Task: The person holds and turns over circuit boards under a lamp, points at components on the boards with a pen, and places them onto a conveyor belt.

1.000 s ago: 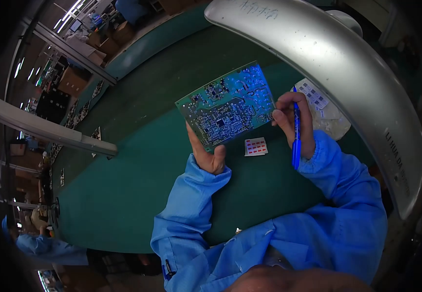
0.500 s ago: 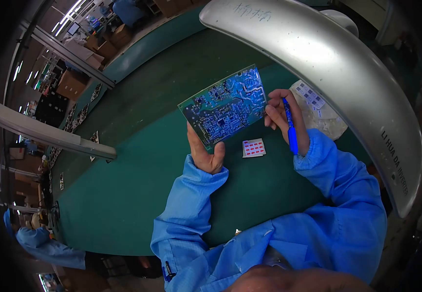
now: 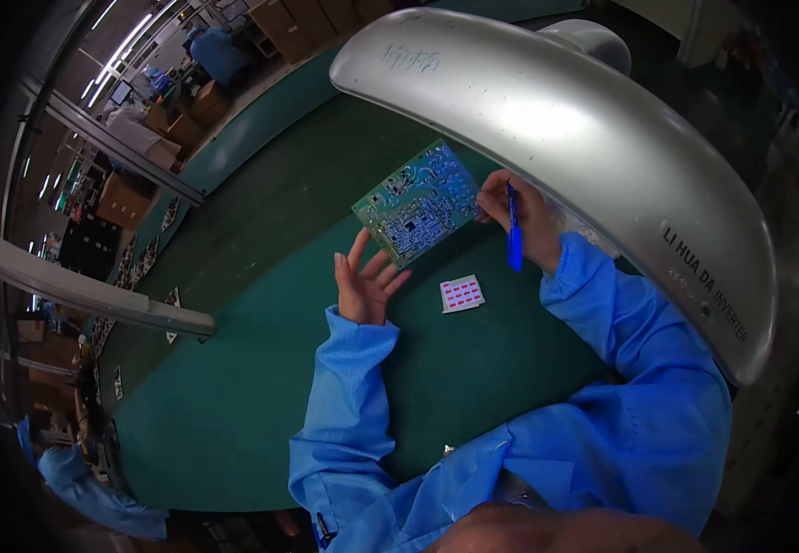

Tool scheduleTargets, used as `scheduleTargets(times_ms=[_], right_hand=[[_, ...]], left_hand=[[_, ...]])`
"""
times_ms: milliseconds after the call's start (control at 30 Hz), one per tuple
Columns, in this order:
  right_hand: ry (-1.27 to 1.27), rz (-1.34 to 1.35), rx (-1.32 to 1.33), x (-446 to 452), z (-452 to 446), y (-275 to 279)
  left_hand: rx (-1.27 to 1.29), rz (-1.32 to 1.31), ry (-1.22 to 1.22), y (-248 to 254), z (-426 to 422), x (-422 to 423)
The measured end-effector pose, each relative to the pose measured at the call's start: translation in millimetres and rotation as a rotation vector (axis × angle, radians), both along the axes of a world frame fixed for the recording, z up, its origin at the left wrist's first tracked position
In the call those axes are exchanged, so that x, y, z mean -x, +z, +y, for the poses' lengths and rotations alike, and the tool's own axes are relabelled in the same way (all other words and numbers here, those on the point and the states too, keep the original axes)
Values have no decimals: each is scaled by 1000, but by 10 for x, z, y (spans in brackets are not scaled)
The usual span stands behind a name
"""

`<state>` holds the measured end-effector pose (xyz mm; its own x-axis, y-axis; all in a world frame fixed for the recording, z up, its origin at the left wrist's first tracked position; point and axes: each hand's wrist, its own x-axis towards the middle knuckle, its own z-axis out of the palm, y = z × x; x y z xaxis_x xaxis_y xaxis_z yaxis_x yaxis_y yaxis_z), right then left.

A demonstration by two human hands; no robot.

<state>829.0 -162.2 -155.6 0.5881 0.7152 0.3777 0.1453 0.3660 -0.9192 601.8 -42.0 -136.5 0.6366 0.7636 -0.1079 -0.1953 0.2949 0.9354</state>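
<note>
A green circuit board (image 3: 418, 205), tilted and lit bluish, is held up over the green table. My right hand (image 3: 524, 217) pinches the board's right edge between thumb and fingers and also carries a blue pen (image 3: 514, 230) pointing down along the palm. My left hand (image 3: 365, 284) is below the board's lower left edge, palm up, fingers spread; its fingertips are close to the board, and whether they touch it is unclear. Below the board, a small white sheet with red marks (image 3: 462, 294) lies on the table.
A large silver lamp head (image 3: 547, 120) hangs over the upper right, partly covering a clear bag (image 3: 588, 230). A metal bar (image 3: 95, 276) juts in from the left. More boards (image 3: 146, 260) line the far table edge (image 3: 261, 138). A person in blue (image 3: 95, 488) is at lower left.
My left hand has loosened from the board and its fingers have spread. The board has shifted left in view with my right hand. The lamp covers more of the bag.
</note>
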Motion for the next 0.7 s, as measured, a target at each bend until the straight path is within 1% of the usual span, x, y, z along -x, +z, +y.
scheduleTargets(times_ms=[67,100,133,167,200,233,267,300,367,433,467,500,533,600,633,667,700], right_hand=[[-31,-150,-1,-17,-21,-33],[-36,-224,-5,7,-12,-48],[-36,-297,-11,47,9,-62],[7,-234,-57,99,5,-26],[35,-167,-106,181,9,9],[64,-98,-155,219,8,31],[63,-128,-166,227,-4,36],[57,-150,-151,248,-8,21],[39,-221,-125,298,-46,43],[17,-269,-152,344,-20,30],[37,-209,-124,358,-21,21],[65,-211,-135,385,-17,34],[51,-200,-121,359,-10,36],[47,-181,-98,329,0,27],[56,-184,-101,329,7,17],[65,-174,-107,331,27,-6],[70,-162,-111,330,39,-14]], left_hand=[[218,-36,24,-75,109,34],[215,-41,46,-177,203,73],[273,-112,-153,-313,332,120],[326,-182,-351,-315,391,159],[294,-132,-391,-337,387,203],[255,-118,-381,-265,291,199],[218,-104,-371,-200,202,193],[181,-88,-437,-202,191,210],[247,-204,-572,-325,228,270],[252,-201,-609,-423,242,330],[232,-208,-642,-353,200,351],[231,-240,-700,-266,154,384],[220,-245,-679,-243,154,352],[310,-429,-947,-230,182,298],[422,-474,-897,-226,168,291],[417,-476,-893,-221,189,304],[355,-384,-893,-202,197,311]])
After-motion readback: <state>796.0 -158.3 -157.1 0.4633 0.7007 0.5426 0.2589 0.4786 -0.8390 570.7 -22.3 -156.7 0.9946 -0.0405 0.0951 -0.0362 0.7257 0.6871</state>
